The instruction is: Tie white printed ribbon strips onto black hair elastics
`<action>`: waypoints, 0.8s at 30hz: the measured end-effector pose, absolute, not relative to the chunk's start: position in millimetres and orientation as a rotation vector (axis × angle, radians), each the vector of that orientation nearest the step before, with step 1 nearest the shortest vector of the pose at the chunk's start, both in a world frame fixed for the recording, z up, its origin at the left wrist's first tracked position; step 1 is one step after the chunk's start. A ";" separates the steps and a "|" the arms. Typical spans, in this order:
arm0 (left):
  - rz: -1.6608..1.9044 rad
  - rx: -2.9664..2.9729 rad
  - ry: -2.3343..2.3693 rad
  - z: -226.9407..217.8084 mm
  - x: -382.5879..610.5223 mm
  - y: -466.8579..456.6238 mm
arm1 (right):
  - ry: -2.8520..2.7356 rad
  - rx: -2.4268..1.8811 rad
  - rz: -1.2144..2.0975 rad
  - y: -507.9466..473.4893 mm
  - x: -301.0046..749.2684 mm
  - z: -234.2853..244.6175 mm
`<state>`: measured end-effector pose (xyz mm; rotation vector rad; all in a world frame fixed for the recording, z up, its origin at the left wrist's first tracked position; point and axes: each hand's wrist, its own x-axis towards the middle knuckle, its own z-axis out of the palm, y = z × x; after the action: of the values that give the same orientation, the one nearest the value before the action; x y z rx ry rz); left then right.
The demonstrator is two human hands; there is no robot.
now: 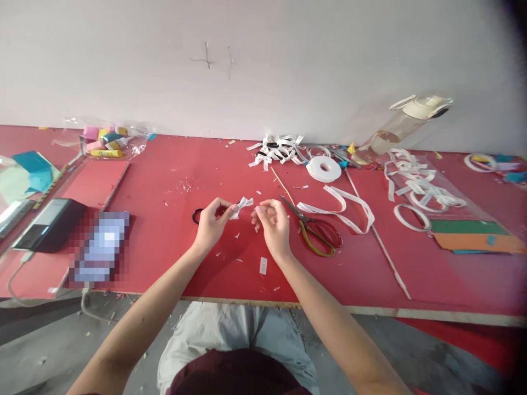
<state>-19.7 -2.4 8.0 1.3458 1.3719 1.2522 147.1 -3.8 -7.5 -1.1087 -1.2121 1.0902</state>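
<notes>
In the head view, the left hand [211, 222] pinches a printed white ribbon [244, 206] between thumb and forefinger over the red table [158, 230], a black band [196, 216] showing beside that hand. The right hand [275, 226] curls near the ribbon's end; whether its fingers grip anything, I cannot tell. Scissors [303, 217] lie just right of it, a white roll [323, 175] beyond.

Left hand [211, 222] pinching ribbon [244, 204], right hand [275, 226] near; scissors [303, 218], red table [160, 236]
</notes>
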 end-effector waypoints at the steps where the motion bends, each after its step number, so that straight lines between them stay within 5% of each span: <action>1: 1.262 1.338 1.377 8.3 -19.1 -3.0 | -1.251 -1.098 1.092 -5.2 146.0 -7.3; 24: 1.320 1.283 1.348 7.8 -11.2 -4.8 | -1.538 -0.938 1.399 -6.0 142.0 -6.9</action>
<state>-11.2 -4.8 7.8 1.2825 1.3482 1.3204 142.0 -6.0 -6.9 -0.9383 -1.5381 1.3988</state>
